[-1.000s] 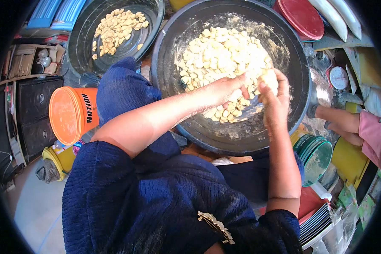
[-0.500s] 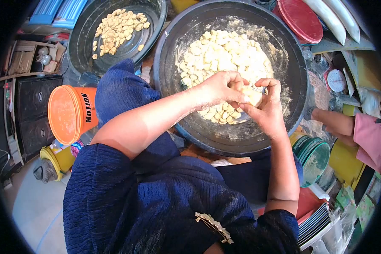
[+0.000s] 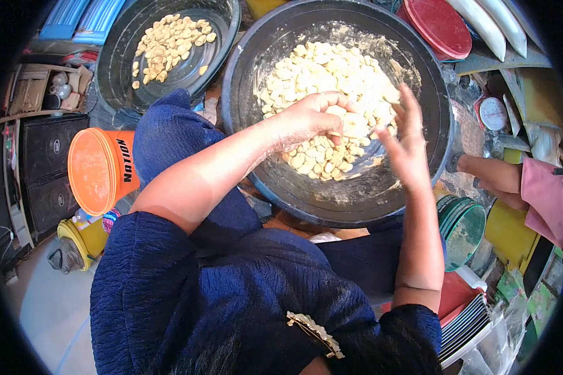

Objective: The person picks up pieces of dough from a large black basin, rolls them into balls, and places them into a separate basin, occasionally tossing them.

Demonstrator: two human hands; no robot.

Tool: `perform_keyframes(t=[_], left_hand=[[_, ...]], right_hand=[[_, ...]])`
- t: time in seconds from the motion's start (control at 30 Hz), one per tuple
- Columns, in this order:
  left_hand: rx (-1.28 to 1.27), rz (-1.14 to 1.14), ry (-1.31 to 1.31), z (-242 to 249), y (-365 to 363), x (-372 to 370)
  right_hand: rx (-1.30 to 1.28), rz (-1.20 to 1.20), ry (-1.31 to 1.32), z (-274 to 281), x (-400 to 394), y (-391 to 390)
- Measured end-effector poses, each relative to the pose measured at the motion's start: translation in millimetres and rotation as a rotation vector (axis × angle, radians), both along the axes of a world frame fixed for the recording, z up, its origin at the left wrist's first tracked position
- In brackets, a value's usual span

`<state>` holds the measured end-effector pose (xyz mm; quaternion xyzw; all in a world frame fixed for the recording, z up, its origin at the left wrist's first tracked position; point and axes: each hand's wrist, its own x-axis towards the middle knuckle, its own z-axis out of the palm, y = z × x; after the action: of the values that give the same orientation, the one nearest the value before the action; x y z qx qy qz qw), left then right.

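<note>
A: Head view, the only one. Left hand?
B: Left hand [image 3: 316, 117]: fingers bent and thumb tucked under, over the heap. Can't tell if it's pinching a piece; pale on pale plus glare.
A: Right hand?
B: Right hand [image 3: 410, 150]: spread, thumb well off the fingers, slightly blurred, nothing seen in it.
A: Pieces?
B: Pale flat pieces [image 3: 319, 65], heaped just beyond the left hand and between both hands, inside the large basin [image 3: 322, 203]. Powdery residue on its wall beyond the right hand.
A: Around?
B: Smaller basin [image 3: 122, 65] with fewer pieces, beyond and left of the left hand. Orange bucket [image 3: 94, 172] well left of it. Green buckets [image 3: 466, 231] right of the right hand, nearer the body. Another person's leg [image 3: 491, 174] farther right, well apart.
A: Handling?
B: My call: pieces look soft, so light fingertip pressure, no squeezing. Work low and inside the rim so drops land back in the heap. Take from the heap's edge; don't press down into it.
</note>
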<state>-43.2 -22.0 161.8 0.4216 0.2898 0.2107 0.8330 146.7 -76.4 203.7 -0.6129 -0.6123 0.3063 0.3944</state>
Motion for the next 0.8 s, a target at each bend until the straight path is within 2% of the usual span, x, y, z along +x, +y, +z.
perform_keyframes(t=[0.03,0.1,0.13,0.17,0.23,0.3,0.37,0.43,0.47,0.5,0.57,0.67,0.7,0.77,0.8], left_hand=[[0.021,0.046,-0.055,-0.3,-0.9,2.3],[0.038,0.087,-0.105,-4.1,-2.8,2.7],[0.022,0.033,-0.119,-8.6,-2.0,1.1],[0.006,-0.019,-0.133,-11.7,-0.9,-0.6],[0.021,-0.028,-0.07,0.3,4.0,-1.9],[0.04,-0.032,-0.011,5.0,5.2,-2.0],[-0.151,0.119,-0.172,5.4,1.6,-1.4],[-0.133,0.127,-0.144,1.0,-2.3,1.1],[-0.119,0.133,-0.115,-0.9,-3.6,1.9],[-0.12,0.127,-0.112,-0.4,-3.6,1.6],[-0.061,0.064,0.034,3.2,-1.0,-1.1],[-0.063,0.123,0.11,12.1,9.2,-7.1],[-0.057,0.119,0.108,11.1,12.4,-9.2],[0.174,0.181,0.231,3.4,16.8,-14.3],[0.188,0.18,0.187,-2.8,17.4,-17.1]], right_hand=[[0.039,0.073,-0.172,-2.6,-6.2,-4.4],[-0.124,0.298,-0.082,-0.3,-16.1,-8.8],[-0.141,0.296,0.062,-7.8,-17.2,-8.5],[-0.141,0.295,0.065,-6.6,-15.7,-6.1],[-0.39,-0.058,0.312,0.5,-7.5,-0.9],[-0.211,-0.189,0.368,-2.6,1.1,5.0],[0.042,0.077,-0.281,-8.1,9.2,4.4],[0.0,0.222,-0.215,3.4,-14.1,-3.3],[-0.049,0.245,-0.27,8.8,-23.6,-6.3],[-0.059,0.258,-0.174,1.0,-26.9,-6.7],[-0.276,0.144,-0.074,5.0,-26.7,-5.8],[-0.269,-0.15,0.298,-4.8,-4.9,5.3],[-0.167,-0.157,0.299,-6.4,3.2,9.4],[-0.029,-0.041,0.172,-8.5,10.0,13.3],[-0.024,-0.045,0.171,-12.6,15.2,14.3]])
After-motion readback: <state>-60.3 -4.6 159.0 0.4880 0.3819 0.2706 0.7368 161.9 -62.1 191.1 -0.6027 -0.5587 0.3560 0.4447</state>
